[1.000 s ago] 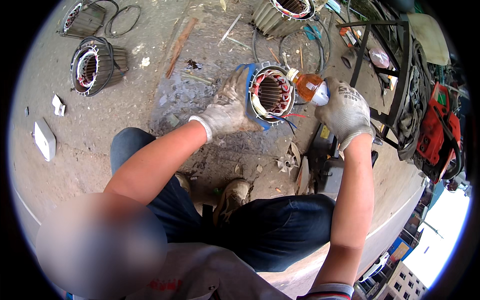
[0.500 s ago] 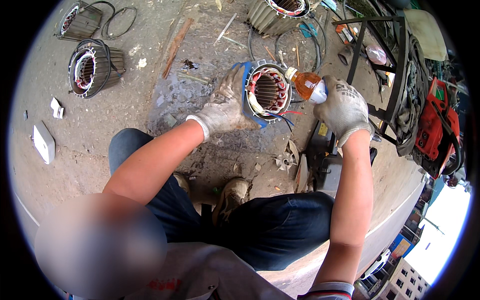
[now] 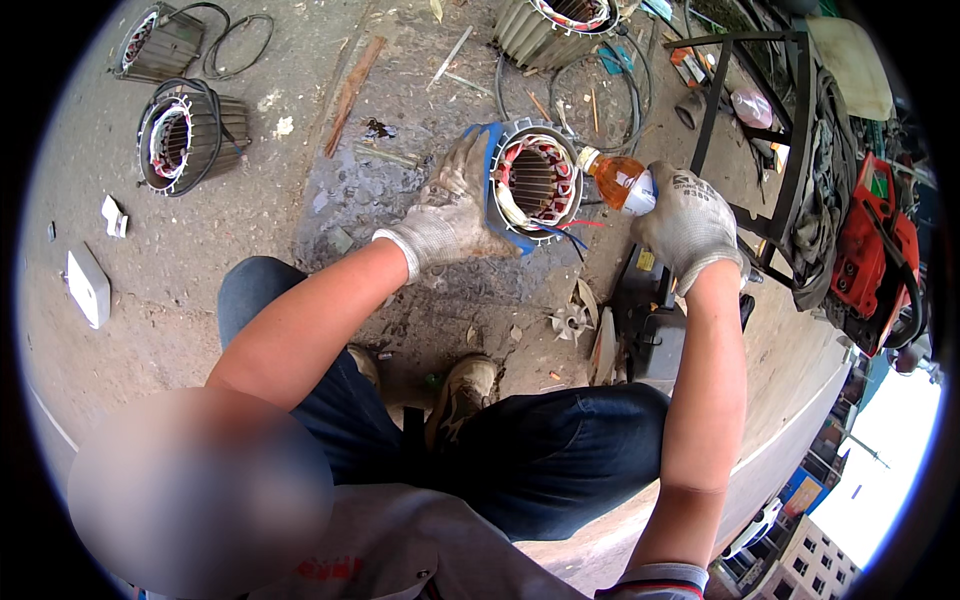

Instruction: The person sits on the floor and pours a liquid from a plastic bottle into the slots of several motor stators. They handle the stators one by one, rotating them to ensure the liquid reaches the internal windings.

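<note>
A motor stator [image 3: 514, 231] in a blue housing stands in front of me, its open end with white-laced windings facing up. Blue and red lead wires come out at its lower right. My left hand [image 3: 455, 205], in a dirty white work glove, is closed round the housing's left side. In my gloved right hand [image 3: 688, 222] is a clear plastic bottle [image 3: 622, 183] of amber liquid, gripped by its base end. The bottle lies tilted, its neck pointing left at the stator's right rim. Whether any liquid runs out I cannot make out.
Two more stators [image 3: 195, 140] [image 3: 160, 42] with black cables lie at the far left, and another stator [image 3: 545, 35] stands ahead. A black metal frame [image 3: 797, 130] and a red machine [image 3: 868, 255] are at the right. A small fan wheel [image 3: 570, 321] lies near my feet.
The bottle and my right hand have shifted slightly, with the neck moving a little right and nearer to me. My left hand and the stator have stayed put.
</note>
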Demonstrator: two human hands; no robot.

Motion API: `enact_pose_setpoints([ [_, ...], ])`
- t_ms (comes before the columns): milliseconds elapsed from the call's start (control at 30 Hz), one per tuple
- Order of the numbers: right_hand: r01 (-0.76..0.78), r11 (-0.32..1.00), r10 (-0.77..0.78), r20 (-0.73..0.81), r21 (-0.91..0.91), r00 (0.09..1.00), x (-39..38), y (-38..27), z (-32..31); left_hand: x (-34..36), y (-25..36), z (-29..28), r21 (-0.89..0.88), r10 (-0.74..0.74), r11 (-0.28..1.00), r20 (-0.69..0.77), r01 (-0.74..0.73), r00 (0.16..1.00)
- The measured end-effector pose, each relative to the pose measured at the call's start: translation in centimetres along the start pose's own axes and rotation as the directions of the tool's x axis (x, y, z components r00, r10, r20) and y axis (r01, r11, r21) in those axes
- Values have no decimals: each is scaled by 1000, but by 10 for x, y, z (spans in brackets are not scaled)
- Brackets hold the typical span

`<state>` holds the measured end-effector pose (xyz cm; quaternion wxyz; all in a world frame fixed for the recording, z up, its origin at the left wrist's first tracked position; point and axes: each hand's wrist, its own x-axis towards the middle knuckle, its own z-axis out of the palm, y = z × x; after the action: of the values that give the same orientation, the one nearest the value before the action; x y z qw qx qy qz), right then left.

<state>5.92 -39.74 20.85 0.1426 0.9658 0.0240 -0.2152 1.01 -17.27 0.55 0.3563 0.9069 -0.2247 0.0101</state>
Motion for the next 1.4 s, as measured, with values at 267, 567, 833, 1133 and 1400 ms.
enact_pose_setpoints([
  [267,-27,1000,27,36,7,999,-4,-5,-7,0,1,-11,-144,-124,978,164,148,979],
  [567,-31,999,31,85,7,996,-4,-1,-6,1,0,-7,-137,-134,979,143,154,981],
  [833,4,1000,-4,11,12,1000,-5,5,3,-2,-2,-2,-100,-134,984,112,145,985],
  [1133,2,1000,-2,-16,18,1000,-4,-5,-2,3,-1,-8,-67,-134,987,194,149,972],
  [1400,31,999,-28,-90,32,996,1,-17,-8,-1,-1,-8,-94,-121,986,150,136,981],
])
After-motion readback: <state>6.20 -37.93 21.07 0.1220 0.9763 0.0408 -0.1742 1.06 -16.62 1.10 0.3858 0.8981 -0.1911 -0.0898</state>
